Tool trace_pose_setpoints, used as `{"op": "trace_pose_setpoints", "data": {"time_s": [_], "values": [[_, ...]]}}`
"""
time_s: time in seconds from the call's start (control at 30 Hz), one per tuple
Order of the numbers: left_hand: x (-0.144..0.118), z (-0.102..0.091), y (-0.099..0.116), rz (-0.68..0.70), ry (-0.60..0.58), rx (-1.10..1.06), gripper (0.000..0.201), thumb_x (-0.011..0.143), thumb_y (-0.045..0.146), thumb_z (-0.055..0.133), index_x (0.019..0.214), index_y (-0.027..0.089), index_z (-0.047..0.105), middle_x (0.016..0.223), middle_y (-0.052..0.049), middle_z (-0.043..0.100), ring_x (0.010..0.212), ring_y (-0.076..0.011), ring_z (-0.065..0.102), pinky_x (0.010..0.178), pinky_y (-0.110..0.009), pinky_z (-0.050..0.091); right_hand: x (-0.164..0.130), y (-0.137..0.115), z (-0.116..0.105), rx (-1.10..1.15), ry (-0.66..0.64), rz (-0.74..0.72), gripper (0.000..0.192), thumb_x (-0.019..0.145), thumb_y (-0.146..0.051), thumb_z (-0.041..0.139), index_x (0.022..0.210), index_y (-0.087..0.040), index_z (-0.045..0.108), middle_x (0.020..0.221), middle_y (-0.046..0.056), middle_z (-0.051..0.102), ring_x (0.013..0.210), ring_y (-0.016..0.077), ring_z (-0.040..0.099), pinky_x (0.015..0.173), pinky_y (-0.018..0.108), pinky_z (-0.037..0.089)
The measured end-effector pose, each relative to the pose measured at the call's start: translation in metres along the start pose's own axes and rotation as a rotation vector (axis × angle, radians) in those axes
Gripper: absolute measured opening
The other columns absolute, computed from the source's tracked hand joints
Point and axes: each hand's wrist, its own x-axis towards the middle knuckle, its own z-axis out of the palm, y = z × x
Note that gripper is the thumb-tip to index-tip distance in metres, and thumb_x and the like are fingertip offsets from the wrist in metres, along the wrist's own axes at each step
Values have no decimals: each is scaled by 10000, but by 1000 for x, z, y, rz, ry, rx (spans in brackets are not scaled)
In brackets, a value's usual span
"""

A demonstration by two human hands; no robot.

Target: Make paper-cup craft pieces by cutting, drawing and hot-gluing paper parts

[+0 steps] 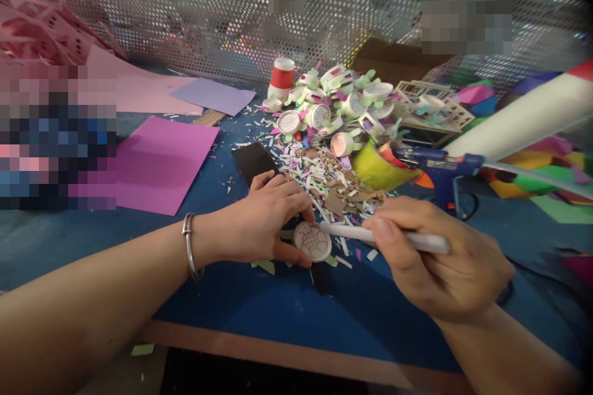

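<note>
My left hand [266,216] pinches a small round patterned disc [312,241] against the blue table top [259,302], a metal bangle on its wrist. My right hand [440,259] grips a thin white stick [370,234] like a pen, its tip touching the disc's upper edge. A dark strip of card [254,162] lies under and behind the left hand.
Behind the hands lies a heap of paper scraps [319,173] and a pile of small white cups with coloured tabs [343,105]. A blue glue gun [440,168] stands at right beside a yellow piece [377,166]. Purple and pink sheets [160,163] lie at left. A perforated metal screen [222,18] closes the back.
</note>
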Motion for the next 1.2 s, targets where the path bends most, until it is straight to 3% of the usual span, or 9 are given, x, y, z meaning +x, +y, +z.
{"op": "trace_pose_setpoints", "data": {"time_s": [1.2], "values": [[0, 1, 0, 9, 20, -18, 496, 735, 573, 804, 1035, 222, 624, 1060, -34, 639, 1058, -262, 530, 1023, -445, 260, -3, -1, -4, -79, 73, -27, 90, 872, -147, 611, 835, -229, 615, 690, -42, 674, 540, 113, 614, 550, 258, 508]]}}
